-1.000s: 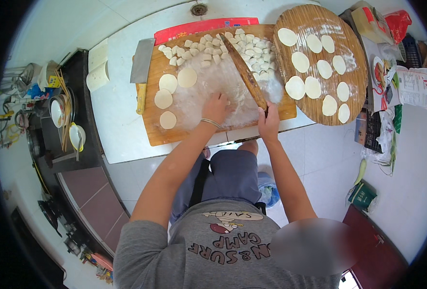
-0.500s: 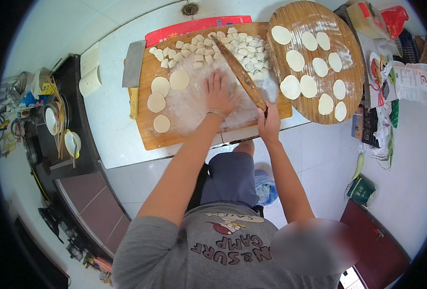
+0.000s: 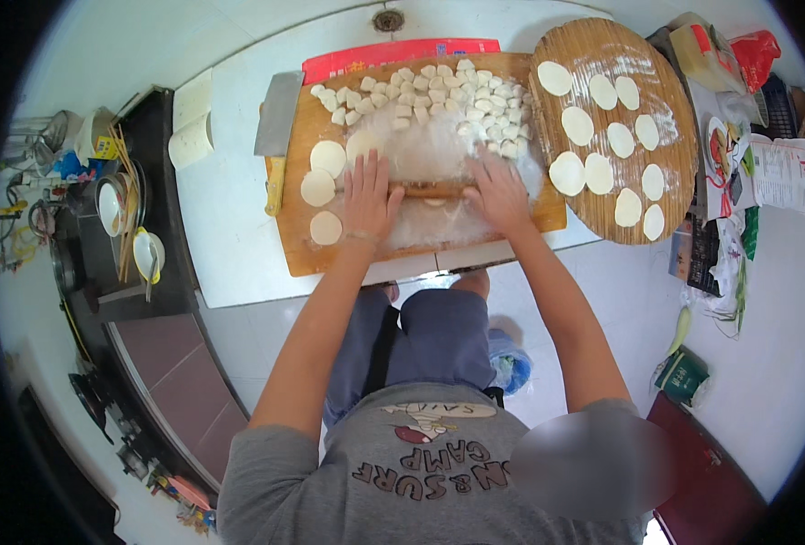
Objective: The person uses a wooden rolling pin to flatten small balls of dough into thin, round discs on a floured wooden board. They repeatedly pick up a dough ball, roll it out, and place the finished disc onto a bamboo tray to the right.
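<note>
A wooden rolling pin [image 3: 421,192] lies crosswise on the floured board [image 3: 304,259]. My left hand [image 3: 368,195] rests flat on its left end and my right hand [image 3: 500,193] on its right end, fingers of both stretched forward. Part of a small dough piece [image 3: 435,202] shows under the pin's middle. Left of my left hand are several rolled dough rounds [image 3: 325,228], one of them partly behind my fingertips. Many small cut dough pieces [image 3: 421,95] cover the back of the board.
A cleaver [image 3: 280,113] lies over the board's left edge. On the right, a round wooden board [image 3: 666,118] holds several dough rounds. A blue bin [image 3: 509,363] stands on the floor near my legs. Bowls [image 3: 148,254] and chopsticks sit on the dark counter at left.
The rolling pin, earlier slanted up in my right hand, now lies level across the board. My left hand has moved left off the floured middle onto the pin; my right hand has flattened on it.
</note>
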`<state>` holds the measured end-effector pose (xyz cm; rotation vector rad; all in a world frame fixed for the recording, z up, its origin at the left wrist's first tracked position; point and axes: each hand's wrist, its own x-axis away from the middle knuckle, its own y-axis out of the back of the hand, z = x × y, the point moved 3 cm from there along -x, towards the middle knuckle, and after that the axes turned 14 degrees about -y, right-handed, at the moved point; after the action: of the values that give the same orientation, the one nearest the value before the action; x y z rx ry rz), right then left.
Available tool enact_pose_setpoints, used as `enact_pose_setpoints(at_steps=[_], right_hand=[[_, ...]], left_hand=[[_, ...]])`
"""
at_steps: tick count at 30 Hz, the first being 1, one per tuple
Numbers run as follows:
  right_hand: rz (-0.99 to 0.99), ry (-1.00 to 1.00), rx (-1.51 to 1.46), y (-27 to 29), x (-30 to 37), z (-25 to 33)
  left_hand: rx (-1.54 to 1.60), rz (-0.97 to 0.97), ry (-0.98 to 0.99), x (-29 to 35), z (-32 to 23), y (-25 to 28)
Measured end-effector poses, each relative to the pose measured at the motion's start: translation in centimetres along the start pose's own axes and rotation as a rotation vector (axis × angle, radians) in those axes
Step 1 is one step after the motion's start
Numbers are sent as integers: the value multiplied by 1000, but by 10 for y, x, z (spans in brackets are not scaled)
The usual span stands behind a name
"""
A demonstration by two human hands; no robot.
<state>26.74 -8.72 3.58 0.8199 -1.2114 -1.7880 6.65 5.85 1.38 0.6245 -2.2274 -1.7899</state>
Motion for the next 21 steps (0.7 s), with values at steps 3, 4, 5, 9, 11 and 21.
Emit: enact_pose_setpoints(at_steps=[3, 4, 5, 9, 11, 21], right_hand=[[3, -34, 77, 3, -2, 1], [53, -43, 107, -1, 17, 2], [105, -57, 139, -4, 34, 3], [-27, -31, 83, -5, 0, 7], [-66, -86, 81, -12, -19, -2], [194, -11, -51, -18, 38, -13]], left_hand=[[43, 45, -12, 16, -6, -2], [79, 66, -23, 28, -7, -4], [88, 73, -20, 36, -7, -5], [26, 5, 14, 6, 5, -3], [-30, -35, 33, -19, 8, 1], [130, -87, -167, 15, -20, 13]])
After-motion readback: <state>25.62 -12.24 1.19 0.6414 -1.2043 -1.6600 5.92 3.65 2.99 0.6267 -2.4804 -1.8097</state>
